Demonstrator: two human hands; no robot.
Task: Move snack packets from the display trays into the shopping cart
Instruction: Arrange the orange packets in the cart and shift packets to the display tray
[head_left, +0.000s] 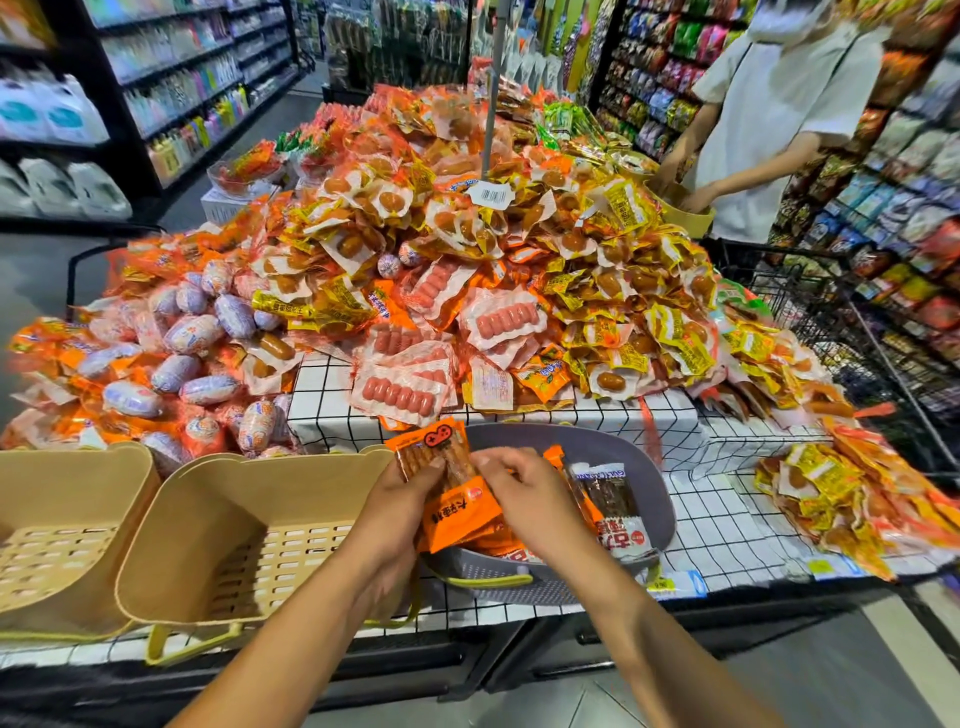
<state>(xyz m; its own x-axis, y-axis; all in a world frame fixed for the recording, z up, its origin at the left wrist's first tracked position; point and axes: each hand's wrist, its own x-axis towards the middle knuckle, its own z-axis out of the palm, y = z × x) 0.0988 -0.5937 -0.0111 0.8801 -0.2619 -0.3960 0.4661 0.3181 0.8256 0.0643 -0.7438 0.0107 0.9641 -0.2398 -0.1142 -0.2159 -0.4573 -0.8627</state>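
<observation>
Both hands are together, clamped on one bundle of orange snack packets (457, 512). The left hand (410, 486) grips its left edge and the right hand (524, 493) pinches its right. The bundle is held over the grey tray (657, 467) on the bench (727, 535), long axis pointing away from the person. The shopping cart (831, 322) stands well to the right, so the right hand is nearer.

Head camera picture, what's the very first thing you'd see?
A giant heap of snack packets, orange, yellow and pink, fills the middle of the display table. Right in front, the left hand and right hand hold an orange packet over a grey basket.
</observation>
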